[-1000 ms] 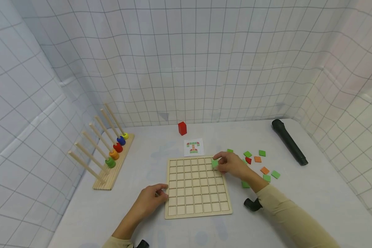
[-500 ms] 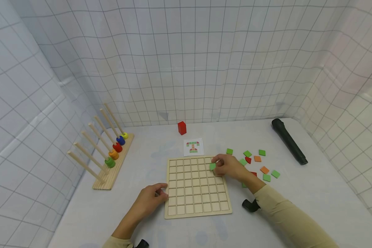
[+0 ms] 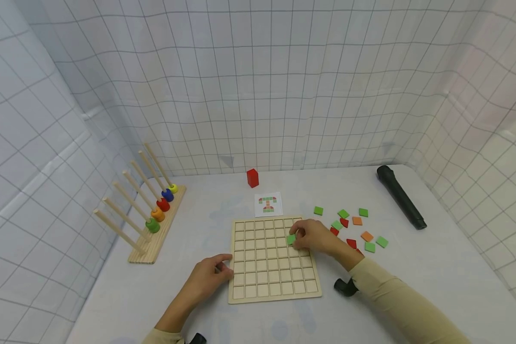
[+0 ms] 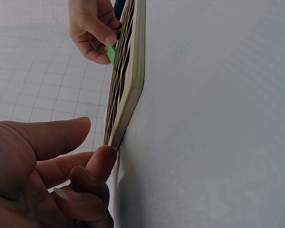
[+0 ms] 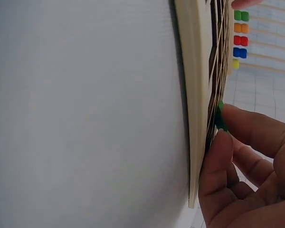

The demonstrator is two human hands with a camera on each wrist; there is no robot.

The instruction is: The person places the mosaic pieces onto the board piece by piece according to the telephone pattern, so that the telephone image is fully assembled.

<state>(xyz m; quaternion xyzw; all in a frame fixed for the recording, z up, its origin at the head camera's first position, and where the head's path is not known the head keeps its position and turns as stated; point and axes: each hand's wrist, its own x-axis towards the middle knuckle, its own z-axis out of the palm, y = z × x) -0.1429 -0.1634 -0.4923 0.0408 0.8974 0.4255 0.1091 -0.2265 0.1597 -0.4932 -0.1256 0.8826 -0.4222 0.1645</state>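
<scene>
My right hand [image 3: 314, 236] pinches a green square tile [image 3: 291, 239] between thumb and fingers over the upper right part of the wooden grid board [image 3: 274, 300]. In the right wrist view the green tile [image 5: 221, 117] stands tilted, its lower edge at the grid. At the board's left edge my left hand [image 3: 208, 277] rests with loosely bent fingers. A fingertip [image 4: 102, 161] touches the board's side in the left wrist view, while the thumb is apart from it. Behind the board lies a white card [image 3: 268, 204] printed with a red, green and orange tile pattern.
Right of the board lie loose green tiles [image 3: 318, 210], orange tiles [image 3: 367, 236] and red pieces [image 3: 351, 243]. A black flashlight-like cylinder [image 3: 401, 196] lies farther right. A peg rack [image 3: 156, 239] with coloured beads stands at left, and a red block [image 3: 252, 178] at the back.
My right hand has moved slightly left and towards me over the board, carrying the green tile from the top right corner area. The left hand has stayed at the board's edge.
</scene>
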